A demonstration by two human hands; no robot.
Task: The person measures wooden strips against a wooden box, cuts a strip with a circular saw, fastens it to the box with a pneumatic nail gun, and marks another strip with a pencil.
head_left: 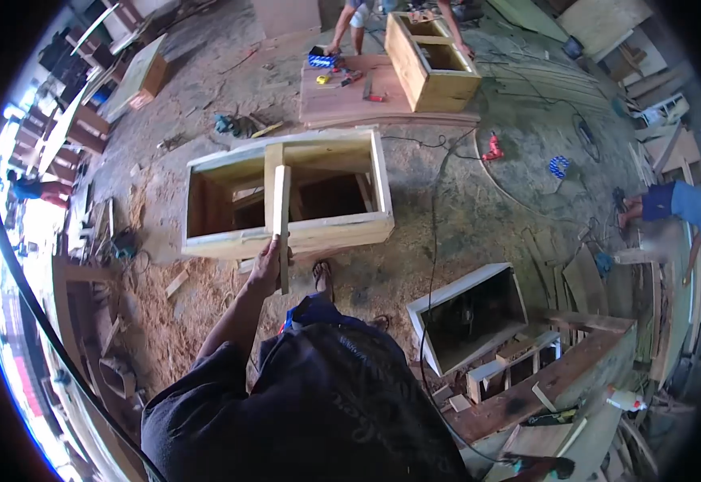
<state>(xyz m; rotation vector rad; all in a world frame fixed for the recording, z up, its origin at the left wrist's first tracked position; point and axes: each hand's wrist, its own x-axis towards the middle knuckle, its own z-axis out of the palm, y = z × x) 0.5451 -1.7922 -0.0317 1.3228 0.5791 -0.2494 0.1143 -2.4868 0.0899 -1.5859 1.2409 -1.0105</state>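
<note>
"How many boxes are there?"

"Three open ones stand out. One box (326,231) sits on the floor (415,193) right ahead of the person, another (416,76) is on a board (342,104) farther off, and a pale-edged third (420,309) lies to the right."

"And people?"

"At least two others — one (358,18) by the far box, with a hand on its rim, and one (688,209) at the right edge."

"Tools?"

"One red drill (493,148) on the floor; one hammer (375,97) and one yellow tape measure (323,79) on the board."

"What do the person's hands hold?"

"The left hand (268,261) has its fingers closed around one strip (282,201), near the front rim of the nearest box. The right hand is out of sight, so its grip cannot be told."

"How does the strip look?"

"Long, straight and narrow, pale on its upper part and darker lower down. It crosses the front rim, its far end over the divider (273,153)."

"And that box?"

"Yellowish wood, worn whitish along the rim — one divider, two openings, dim inside. Shavings (166,321) cover the floor on its near left."
</note>
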